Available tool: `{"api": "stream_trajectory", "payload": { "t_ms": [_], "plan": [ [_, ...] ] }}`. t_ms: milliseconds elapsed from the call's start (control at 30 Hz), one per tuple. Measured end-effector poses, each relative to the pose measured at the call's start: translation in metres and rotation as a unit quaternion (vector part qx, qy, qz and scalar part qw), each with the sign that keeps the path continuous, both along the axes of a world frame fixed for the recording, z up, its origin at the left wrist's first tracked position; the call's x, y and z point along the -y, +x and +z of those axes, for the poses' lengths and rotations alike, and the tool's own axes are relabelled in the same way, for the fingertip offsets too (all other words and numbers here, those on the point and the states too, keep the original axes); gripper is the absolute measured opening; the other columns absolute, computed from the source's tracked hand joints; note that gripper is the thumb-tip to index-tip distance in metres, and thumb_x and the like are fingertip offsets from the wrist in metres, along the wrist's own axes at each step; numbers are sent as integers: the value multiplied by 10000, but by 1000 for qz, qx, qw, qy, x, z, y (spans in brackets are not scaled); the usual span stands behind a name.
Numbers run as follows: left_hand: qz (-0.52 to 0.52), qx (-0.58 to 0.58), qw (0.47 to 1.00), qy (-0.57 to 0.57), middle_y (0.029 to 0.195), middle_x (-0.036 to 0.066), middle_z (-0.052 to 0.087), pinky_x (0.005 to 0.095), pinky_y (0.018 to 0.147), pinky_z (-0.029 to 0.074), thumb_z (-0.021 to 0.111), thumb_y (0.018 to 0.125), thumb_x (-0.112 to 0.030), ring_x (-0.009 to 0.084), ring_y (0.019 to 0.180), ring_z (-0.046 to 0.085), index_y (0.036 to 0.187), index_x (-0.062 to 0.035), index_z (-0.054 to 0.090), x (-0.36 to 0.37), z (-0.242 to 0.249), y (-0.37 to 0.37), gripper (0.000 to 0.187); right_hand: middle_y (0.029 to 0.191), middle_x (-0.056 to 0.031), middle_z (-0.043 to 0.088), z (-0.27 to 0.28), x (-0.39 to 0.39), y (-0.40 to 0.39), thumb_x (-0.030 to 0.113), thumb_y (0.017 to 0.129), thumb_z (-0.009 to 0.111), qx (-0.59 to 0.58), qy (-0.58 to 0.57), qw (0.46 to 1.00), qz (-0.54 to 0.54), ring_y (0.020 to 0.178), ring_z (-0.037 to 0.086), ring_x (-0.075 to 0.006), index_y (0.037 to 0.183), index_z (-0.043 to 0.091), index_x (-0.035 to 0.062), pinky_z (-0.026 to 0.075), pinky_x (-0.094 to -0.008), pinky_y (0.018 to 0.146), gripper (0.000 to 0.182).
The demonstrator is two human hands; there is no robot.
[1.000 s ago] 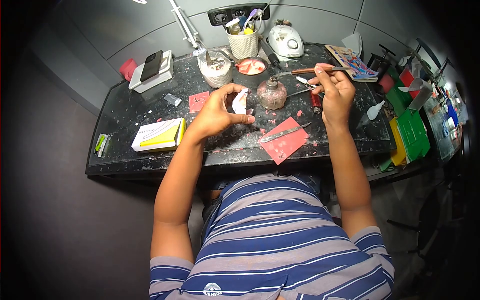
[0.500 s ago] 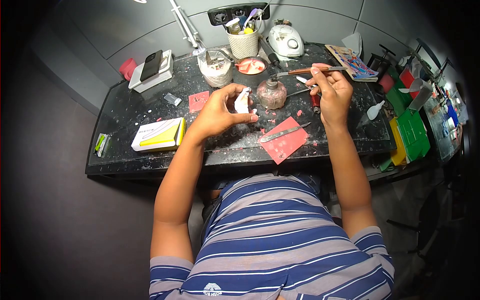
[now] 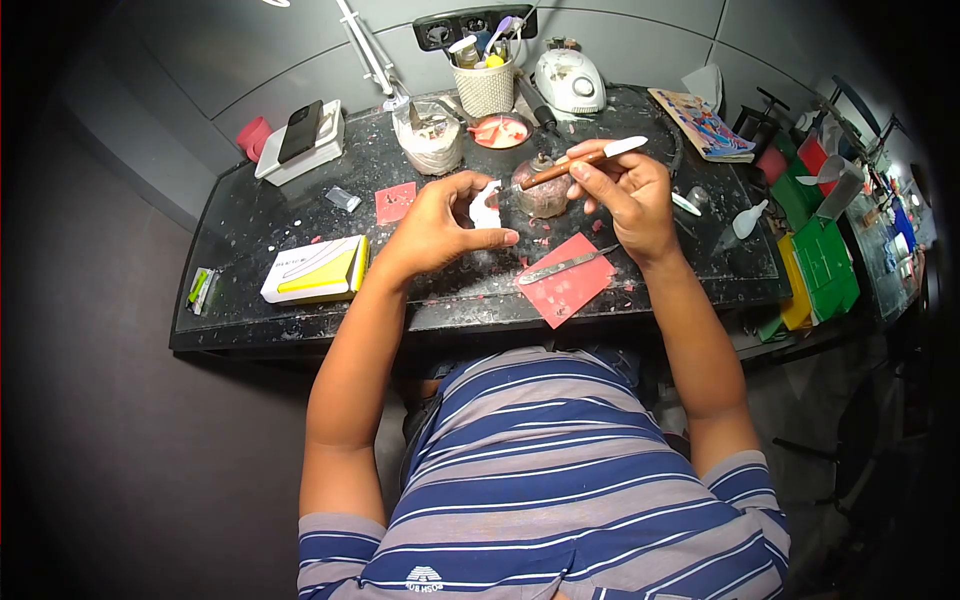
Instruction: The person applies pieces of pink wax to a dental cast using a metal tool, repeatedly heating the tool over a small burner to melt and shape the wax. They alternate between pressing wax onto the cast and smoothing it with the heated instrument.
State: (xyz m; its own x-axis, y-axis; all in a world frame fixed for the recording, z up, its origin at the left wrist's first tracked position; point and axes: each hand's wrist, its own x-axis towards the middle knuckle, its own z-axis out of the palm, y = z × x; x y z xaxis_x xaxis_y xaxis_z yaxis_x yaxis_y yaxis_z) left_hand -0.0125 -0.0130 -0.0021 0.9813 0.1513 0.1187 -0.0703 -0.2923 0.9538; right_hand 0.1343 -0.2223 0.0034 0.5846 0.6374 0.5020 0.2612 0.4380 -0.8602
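Note:
My left hand (image 3: 437, 225) is closed on a small white cast (image 3: 485, 206), held between thumb and fingers above the bench. Up on the right, my right hand (image 3: 634, 200) pinches a brown-handled tool (image 3: 563, 175), whose handle points left toward a glass burner (image 3: 540, 193). A white-tipped piece (image 3: 625, 146) shows at the tool's upper right side. Below the hands, a metal knife (image 3: 568, 264) lies across a pink wax sheet (image 3: 563, 300).
Behind are a tub of white powder (image 3: 430, 145), a bowl with pink pieces (image 3: 499, 131), a woven basket (image 3: 487, 90) and a white device (image 3: 570, 82). A yellow-white box (image 3: 315, 268) lies left; a magazine (image 3: 702, 125) and white bulb (image 3: 750, 220) are at right.
My right hand has moved left and slightly down, and the tool in it is now turned, with the white-tipped piece at upper right. My left hand has barely moved.

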Motion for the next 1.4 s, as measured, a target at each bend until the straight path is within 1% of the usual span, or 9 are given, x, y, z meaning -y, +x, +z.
{"api": "stream_trajectory", "payload": {
  "t_ms": [233, 300, 400, 733, 800, 833, 900, 1333, 1400],
  "plan": [
    [-4, -1, 1000, -14, 938, -28, 602, 249, 762, 521, 873, 718, 24, 64, 861, 579, 1121, -12, 616, 0, -1, 1, 479, 938, -50, 721, -2, -1, 1, 83, 941, 700, -2, -1, 1000, -26, 752, 658, -69, 1108, 693, -20, 473, -186, 580, 196],
    [-3, -2, 1000, -15, 936, -25, 604, 254, 762, 528, 867, 722, 32, 67, 859, 585, 1117, -11, 615, 1, 0, 0, 470, 955, -88, 721, 0, 0, -2, 83, 945, 691, 0, -13, 1000, -19, 755, 674, -96, 1104, 681, -48, 485, -191, 590, 207],
    [-2, 1, 1000, -11, 938, -23, 609, 255, 767, 529, 867, 722, 31, 69, 859, 589, 1120, -9, 614, -1, -3, 1, 473, 943, -88, 722, -2, -2, -2, 85, 943, 696, 6, -14, 999, -39, 751, 679, -98, 1102, 683, -49, 484, -190, 590, 209],
    [-3, 2, 1000, -8, 944, -13, 613, 262, 775, 540, 857, 728, 41, 75, 864, 597, 1131, 5, 613, 1, -1, 1, 472, 964, -93, 726, 0, 1, -2, 77, 945, 687, 14, -12, 1000, -25, 771, 685, -104, 1113, 675, -50, 490, -194, 602, 210],
    [-7, 18, 998, -53, 894, -14, 634, 257, 758, 531, 896, 713, -46, 72, 826, 609, 1017, -12, 622, 0, -2, 1, 411, 953, -61, 728, -2, 1, 0, 65, 937, 693, 27, 6, 999, -26, 772, 661, -65, 1108, 690, -23, 476, -179, 596, 192],
    [-6, 18, 998, -53, 894, -14, 634, 257, 758, 531, 896, 713, -46, 72, 826, 609, 1017, -12, 622, 0, -2, 1, 411, 953, -61, 728, -2, 2, 0, 65, 937, 693, 27, 6, 999, -25, 772, 661, -65, 1108, 690, -23, 476, -179, 596, 192],
    [-8, 1, 999, -47, 932, -12, 595, 274, 781, 568, 847, 734, 51, 82, 868, 604, 1103, 3, 609, 0, 0, 0, 442, 958, -68, 728, 0, 3, 1, 53, 939, 680, 29, 11, 999, -32, 782, 660, -68, 1114, 685, -29, 482, -185, 602, 193],
    [-7, 7, 1000, -27, 944, -24, 595, 252, 776, 543, 846, 738, 46, 67, 876, 597, 1112, -8, 617, 0, 0, 0, 442, 980, -97, 733, 2, 5, 0, 48, 934, 671, 27, 1, 1000, -4, 795, 680, -92, 1126, 679, -35, 495, -195, 613, 209],
    [-10, 3, 999, -44, 951, -21, 604, 252, 784, 536, 845, 738, 47, 67, 879, 597, 1122, -10, 619, -1, -1, 0, 450, 982, -101, 733, 1, 5, 1, 49, 937, 667, 33, 4, 999, -5, 787, 681, -95, 1128, 678, -36, 495, -197, 610, 209]
  ]
}}
